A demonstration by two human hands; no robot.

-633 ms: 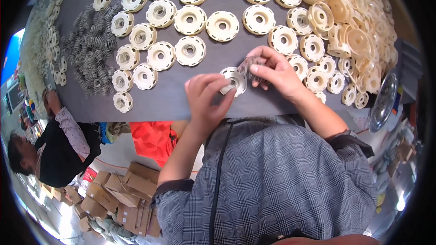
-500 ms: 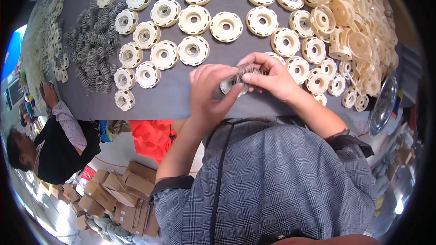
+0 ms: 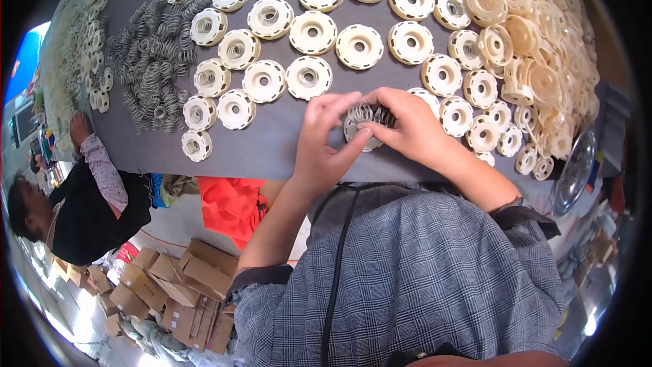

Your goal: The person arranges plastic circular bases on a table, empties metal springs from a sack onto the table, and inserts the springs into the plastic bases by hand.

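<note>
Close to the table's front edge, my right hand (image 3: 415, 126) is closed around several grey coil springs (image 3: 372, 113), its thumb and forefinger on them. Below the springs is a cream round plastic part (image 3: 352, 129), mostly hidden by my fingers. My left hand (image 3: 320, 141) is on the other side, thumb and fingers spread apart. Its fingertips are blurred, and its thumb tip reaches the round part beside my right thumb. Around my hands lie cream slotted discs with centre holes, among them a disc with a spring inside (image 3: 309, 77) and a disc without one (image 3: 359, 47).
A heap of loose springs (image 3: 153, 61) lies at the left of the grey table (image 3: 272, 143). Piled cream plastic parts (image 3: 543, 61) cover the right side, near a clear round dish (image 3: 574, 170). A co-worker (image 3: 81, 190) sits at the left. Cardboard boxes (image 3: 170, 278) are on the floor.
The table's contents have shifted slightly right and down in the picture. My left fingers have lifted away from the springs, and more of the springs now shows between my hands.
</note>
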